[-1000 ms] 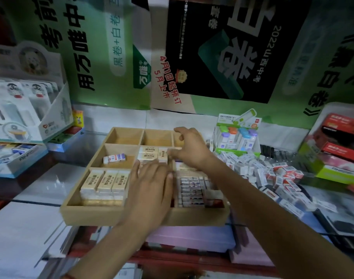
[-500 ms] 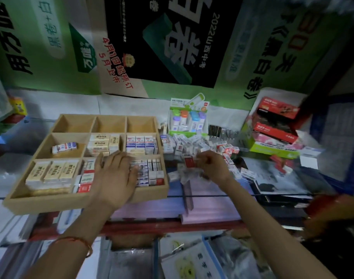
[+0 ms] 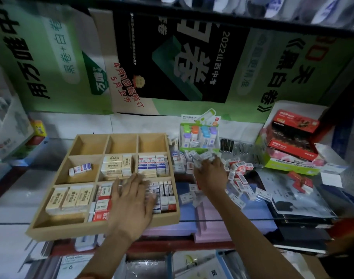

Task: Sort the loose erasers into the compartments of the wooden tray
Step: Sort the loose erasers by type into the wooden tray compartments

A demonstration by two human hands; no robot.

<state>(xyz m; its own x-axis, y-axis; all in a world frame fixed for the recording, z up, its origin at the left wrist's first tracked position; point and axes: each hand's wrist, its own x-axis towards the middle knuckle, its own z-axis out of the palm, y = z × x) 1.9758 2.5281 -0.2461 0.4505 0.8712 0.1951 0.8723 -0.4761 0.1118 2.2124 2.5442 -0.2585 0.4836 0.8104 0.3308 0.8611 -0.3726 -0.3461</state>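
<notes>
The wooden tray [image 3: 103, 228] has nine compartments; the three at the back hold nothing. One blue-and-white eraser [image 3: 80, 169] lies alone in the middle-left compartment. Cream erasers [image 3: 70, 198] fill the front-left one, and others hold rows of white, blue and red erasers. My left hand [image 3: 131, 200] rests flat, fingers spread, over the front middle and front right compartments. To the right of the tray, my right hand [image 3: 211, 174] reaches into the pile of loose erasers [image 3: 240, 178], its fingers curled round a few small white ones at the pile's far side.
A display box of coloured-capped items [image 3: 199, 135] stands behind the pile, with black clips [image 3: 226, 144] beside it. A red and green carton [image 3: 291, 146] sits at the far right. Posters cover the back wall. Pink and blue sheets [image 3: 172, 228] lie under the tray's right edge.
My right hand left the tray's middle row and moved right to the loose pile, then further back into it. My left hand stayed on the front compartments.
</notes>
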